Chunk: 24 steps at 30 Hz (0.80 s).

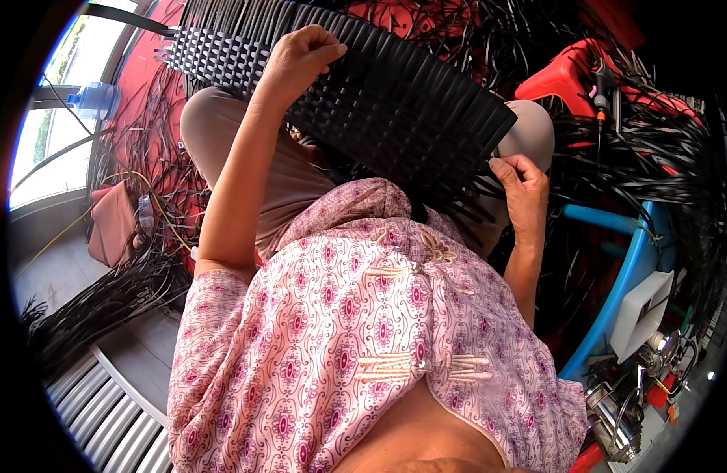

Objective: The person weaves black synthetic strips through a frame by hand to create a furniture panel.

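A woven panel (395,102) of flat black plastic strips lies slanted across my knees, its left end catching the light. Above its upper left part, my left hand (299,65) is closed, thumb and forefinger pinched together. Whatever is between those fingertips is too dark to make out against the weave. At the panel's lower right corner, my right hand (524,189) pinches what looks like the end of a thin black strip between thumb and forefinger. Loose strip ends (470,206) stick out along the panel's lower right edge, close to that hand.
Loose black strips (639,150) lie heaped at the right, around a red plastic stool (559,79) with a tool on it. A blue plastic frame (627,268) curves nearby. At the left are a bundle of strips (103,307), a pinkish-brown bag (113,225) and a water jug (98,101).
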Available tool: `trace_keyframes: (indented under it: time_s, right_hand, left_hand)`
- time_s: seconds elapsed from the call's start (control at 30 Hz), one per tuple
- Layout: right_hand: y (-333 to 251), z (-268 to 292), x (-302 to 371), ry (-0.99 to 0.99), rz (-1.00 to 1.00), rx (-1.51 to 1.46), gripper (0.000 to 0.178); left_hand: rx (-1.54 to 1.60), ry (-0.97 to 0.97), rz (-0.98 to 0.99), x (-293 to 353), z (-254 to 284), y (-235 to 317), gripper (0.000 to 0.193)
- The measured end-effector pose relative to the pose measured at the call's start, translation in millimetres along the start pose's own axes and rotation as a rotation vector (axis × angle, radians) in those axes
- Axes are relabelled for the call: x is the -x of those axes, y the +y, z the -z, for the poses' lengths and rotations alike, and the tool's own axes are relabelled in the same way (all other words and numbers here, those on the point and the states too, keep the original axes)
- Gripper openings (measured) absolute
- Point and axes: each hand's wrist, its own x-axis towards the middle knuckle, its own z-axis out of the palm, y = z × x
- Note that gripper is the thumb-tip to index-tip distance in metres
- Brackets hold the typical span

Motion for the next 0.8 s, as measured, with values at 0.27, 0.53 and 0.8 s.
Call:
trace_keyframes:
  time_s: [0.27, 0.53, 0.8]
  right_hand:
    - [0, 10, 7, 0.007, -0.018, 0.049, 0.019]
    - [-4, 15, 12, -0.010, 0.011, 0.116, 0.021]
    - [-7, 16, 15, 0.021, -0.022, 0.087, 0.020]
  left_hand:
    - [-0.321, 0.352, -0.244, 21, -31, 3, 0.019]
    - [-0.505, 0.443, -0.340, 51, -59, 4, 0.019]
    - [-0.345, 0.038, -0.278, 36, -16, 4, 0.025]
